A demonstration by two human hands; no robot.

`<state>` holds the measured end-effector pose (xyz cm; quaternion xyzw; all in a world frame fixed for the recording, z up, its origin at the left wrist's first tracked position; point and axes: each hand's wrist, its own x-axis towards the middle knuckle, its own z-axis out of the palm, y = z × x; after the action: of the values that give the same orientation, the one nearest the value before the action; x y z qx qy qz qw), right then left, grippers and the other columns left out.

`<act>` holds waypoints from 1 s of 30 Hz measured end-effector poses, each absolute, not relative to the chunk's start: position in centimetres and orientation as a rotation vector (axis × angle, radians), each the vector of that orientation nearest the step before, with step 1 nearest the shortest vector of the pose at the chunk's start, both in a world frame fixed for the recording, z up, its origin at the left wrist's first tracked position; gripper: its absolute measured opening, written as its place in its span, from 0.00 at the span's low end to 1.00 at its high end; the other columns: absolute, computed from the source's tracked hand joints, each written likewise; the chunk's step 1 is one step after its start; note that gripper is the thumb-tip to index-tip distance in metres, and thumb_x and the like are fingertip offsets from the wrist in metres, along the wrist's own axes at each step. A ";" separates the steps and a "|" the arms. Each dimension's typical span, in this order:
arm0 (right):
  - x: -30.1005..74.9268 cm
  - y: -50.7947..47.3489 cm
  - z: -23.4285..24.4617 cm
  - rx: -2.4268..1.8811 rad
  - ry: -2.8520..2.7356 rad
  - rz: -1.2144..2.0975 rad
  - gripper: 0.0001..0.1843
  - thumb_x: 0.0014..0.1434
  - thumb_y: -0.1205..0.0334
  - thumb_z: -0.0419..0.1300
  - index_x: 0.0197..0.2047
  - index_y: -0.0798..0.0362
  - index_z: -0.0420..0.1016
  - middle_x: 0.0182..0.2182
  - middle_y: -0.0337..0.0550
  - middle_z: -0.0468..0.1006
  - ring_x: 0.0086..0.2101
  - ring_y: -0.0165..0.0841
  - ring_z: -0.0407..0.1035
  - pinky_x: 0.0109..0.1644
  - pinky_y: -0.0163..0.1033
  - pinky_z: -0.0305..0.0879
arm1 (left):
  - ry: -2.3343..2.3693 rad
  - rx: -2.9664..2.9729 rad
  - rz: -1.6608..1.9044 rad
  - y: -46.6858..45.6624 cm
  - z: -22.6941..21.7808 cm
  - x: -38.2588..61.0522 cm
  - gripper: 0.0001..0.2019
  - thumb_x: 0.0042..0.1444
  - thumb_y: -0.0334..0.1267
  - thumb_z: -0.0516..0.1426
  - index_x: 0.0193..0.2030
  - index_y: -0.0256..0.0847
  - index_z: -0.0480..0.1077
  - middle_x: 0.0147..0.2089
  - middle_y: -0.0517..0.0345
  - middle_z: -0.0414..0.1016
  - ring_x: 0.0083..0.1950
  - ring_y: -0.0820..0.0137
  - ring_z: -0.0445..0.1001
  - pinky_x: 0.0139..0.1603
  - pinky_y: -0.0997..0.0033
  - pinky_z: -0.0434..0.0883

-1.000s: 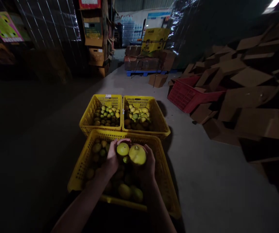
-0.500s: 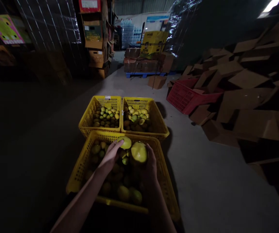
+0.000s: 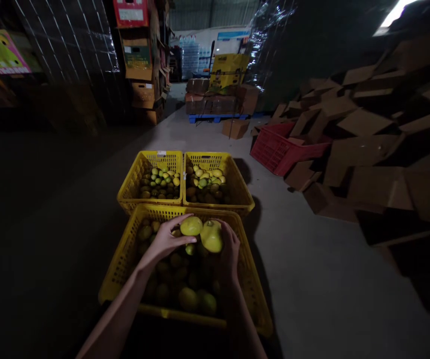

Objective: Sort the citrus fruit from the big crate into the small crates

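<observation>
My left hand (image 3: 164, 242) grips a small yellow-green citrus fruit (image 3: 191, 226) between thumb and fingers, over the far end of the near yellow crate (image 3: 119, 271). My right hand (image 3: 229, 252) is wrapped round a larger yellow fruit (image 3: 212, 237) right beside it; the two fruits nearly touch. The near crate holds several more yellow and green fruits (image 3: 188, 298) below my hands. Behind it, side by side, stand a left yellow crate (image 3: 129, 187) with small greenish fruits and a right yellow crate (image 3: 239, 187) with yellower fruits.
The crates sit on a grey concrete floor (image 3: 312, 269). A red crate (image 3: 275, 148) and a heap of flattened cardboard boxes (image 3: 379, 149) lie to the right. Stacked boxes on a blue pallet (image 3: 215, 117) stand ahead, shelving with cartons (image 3: 140, 65) at left.
Both hands have carried their fruits forward, from mid-crate toward the far rim of the near crate. My left hand has shifted its grip on the small fruit. The view has drifted slightly right.
</observation>
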<state>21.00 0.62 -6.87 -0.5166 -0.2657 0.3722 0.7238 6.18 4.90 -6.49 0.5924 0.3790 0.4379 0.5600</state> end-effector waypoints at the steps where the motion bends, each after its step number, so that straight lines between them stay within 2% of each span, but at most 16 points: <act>1: 21.0 0.5 -6.9 -1.133 -0.617 0.811 0.15 0.50 0.50 0.61 0.31 0.55 0.78 0.30 0.43 0.79 0.34 0.36 0.71 0.39 0.38 0.66 | 0.883 1.402 1.027 4.9 -6.5 6.1 0.27 0.35 0.36 0.69 0.47 0.40 0.75 0.52 0.50 0.75 0.54 0.59 0.72 0.58 0.61 0.65; 14: 21.3 -0.1 -7.3 -1.087 -0.799 0.691 0.14 0.55 0.54 0.60 0.38 0.54 0.80 0.34 0.43 0.80 0.36 0.37 0.71 0.40 0.38 0.65 | 0.829 1.562 1.057 4.9 -6.9 6.1 0.27 0.38 0.36 0.69 0.50 0.42 0.73 0.53 0.48 0.73 0.54 0.60 0.70 0.56 0.65 0.64; 21: 21.1 0.2 -7.1 -1.095 -0.741 0.729 0.14 0.53 0.53 0.61 0.36 0.54 0.80 0.33 0.43 0.80 0.36 0.37 0.72 0.40 0.38 0.65 | 0.861 1.543 1.084 4.7 -6.5 6.3 0.27 0.35 0.37 0.70 0.47 0.41 0.74 0.51 0.49 0.75 0.53 0.59 0.71 0.55 0.65 0.65; 24: 21.2 0.2 -7.2 -1.148 -0.702 0.781 0.17 0.54 0.50 0.58 0.34 0.55 0.80 0.32 0.45 0.80 0.36 0.39 0.73 0.41 0.40 0.67 | 0.948 1.474 1.078 4.4 -6.5 6.5 0.22 0.40 0.41 0.68 0.44 0.39 0.76 0.45 0.51 0.78 0.47 0.60 0.73 0.52 0.67 0.67; 26: 21.4 0.0 -7.9 -1.188 -0.734 0.808 0.18 0.52 0.48 0.59 0.37 0.53 0.79 0.35 0.45 0.80 0.41 0.42 0.72 0.46 0.43 0.67 | 1.049 1.409 1.047 4.4 -6.8 6.6 0.17 0.46 0.46 0.64 0.39 0.37 0.77 0.39 0.53 0.79 0.43 0.61 0.74 0.48 0.68 0.68; 28: 21.6 -0.2 -8.8 -1.208 -0.823 0.809 0.21 0.47 0.48 0.64 0.42 0.50 0.78 0.41 0.45 0.80 0.50 0.45 0.68 0.52 0.47 0.65 | 1.117 1.318 1.004 4.6 -7.2 6.7 0.19 0.51 0.52 0.58 0.37 0.36 0.77 0.37 0.53 0.79 0.43 0.61 0.73 0.47 0.68 0.67; 30: 21.9 -0.3 -9.8 -1.192 -0.916 0.826 0.29 0.40 0.49 0.69 0.47 0.48 0.75 0.47 0.44 0.77 0.56 0.47 0.63 0.56 0.50 0.63 | 1.133 1.203 0.969 4.9 -7.8 6.8 0.24 0.54 0.56 0.53 0.39 0.35 0.76 0.37 0.53 0.79 0.42 0.62 0.73 0.46 0.68 0.68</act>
<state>21.88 -0.33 -9.82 -0.5258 -0.4039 0.3642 0.6541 6.81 4.88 -7.78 0.5136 0.4837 0.4136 0.5755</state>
